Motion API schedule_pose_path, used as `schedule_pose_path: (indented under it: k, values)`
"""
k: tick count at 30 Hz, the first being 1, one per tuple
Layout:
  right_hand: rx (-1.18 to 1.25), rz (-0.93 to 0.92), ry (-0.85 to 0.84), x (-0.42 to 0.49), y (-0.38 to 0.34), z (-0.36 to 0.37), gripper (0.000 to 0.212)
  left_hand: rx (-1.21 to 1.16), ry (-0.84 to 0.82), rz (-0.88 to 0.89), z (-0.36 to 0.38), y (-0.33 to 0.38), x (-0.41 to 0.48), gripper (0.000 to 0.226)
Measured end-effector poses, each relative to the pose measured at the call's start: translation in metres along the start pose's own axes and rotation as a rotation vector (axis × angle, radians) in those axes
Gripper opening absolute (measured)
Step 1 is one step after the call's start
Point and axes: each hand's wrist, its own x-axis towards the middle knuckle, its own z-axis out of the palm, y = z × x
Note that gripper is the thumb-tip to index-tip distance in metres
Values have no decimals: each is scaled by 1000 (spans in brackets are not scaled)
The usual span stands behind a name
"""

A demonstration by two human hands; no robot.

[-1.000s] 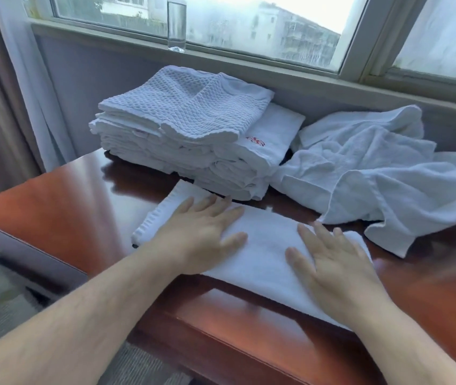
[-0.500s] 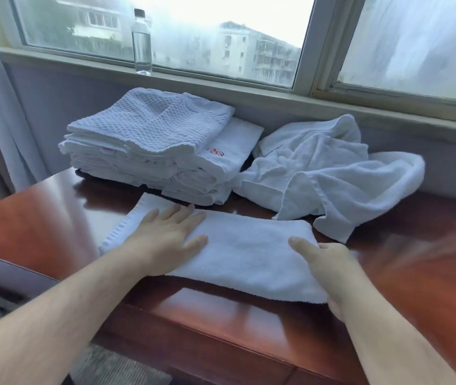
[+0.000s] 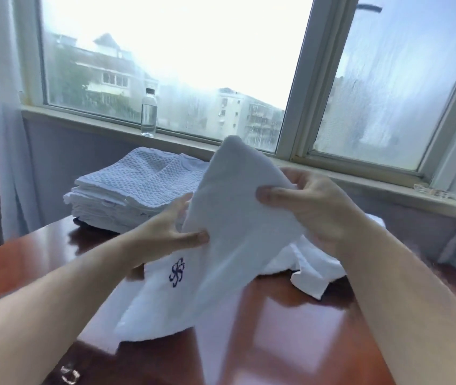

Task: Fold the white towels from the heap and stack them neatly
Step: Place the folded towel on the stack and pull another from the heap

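2 hands on 1 white towel [image 3: 238,218], held up above the table [image 3: 290,329], its lower end with the blue emblem [image 3: 177,272] draping onto the tabletop. My left hand [image 3: 171,232] pinches the left edge, thumb in front, fingers behind. My right hand [image 3: 313,209] grips the right edge, fingers curled round it. The folded stack [image 3: 132,190] sits at the table's far left, the loose heap [image 3: 313,268] at its far right.

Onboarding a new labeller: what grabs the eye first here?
A white towel held up mid-frame, gripped by the left hand and right hand, with a blue monogram below the left hand. Behind it on the left, the folded stack sits on the red-brown table, and a water bottle stands on the windowsill.
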Motion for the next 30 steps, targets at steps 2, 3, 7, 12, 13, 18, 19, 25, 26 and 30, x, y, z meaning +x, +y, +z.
schedule_pose_path:
  k: [2,3,7,12,13,18,19,25,26,30]
  values:
    - [85,-24,-12,17,-17,-8,42,-173,-91,86,-7,23,10,99]
    - [115,-28,-19,25,-24,-11,44,-228,-139,107,-9,34,14,94]
    - [141,-42,-34,55,-41,-23,50,-332,-214,81,-4,52,29,53]
    - [338,-58,65,75,-21,-38,58,-502,7,47,20,51,43,35]
    - [454,-27,41,71,-6,-38,63,-499,68,46,23,52,46,39]
    - [586,223,66,40,80,-4,65,-404,219,-17,34,40,59,35]
    - [535,243,162,41,92,2,52,-374,224,-36,33,36,62,35]
    - [445,277,379,55,117,6,16,-523,-159,-144,34,-14,52,29]
    - [455,280,385,59,119,5,14,-538,-226,-145,35,-24,49,31]
    - [449,294,401,74,131,-8,21,-496,-448,-139,36,-46,43,48]
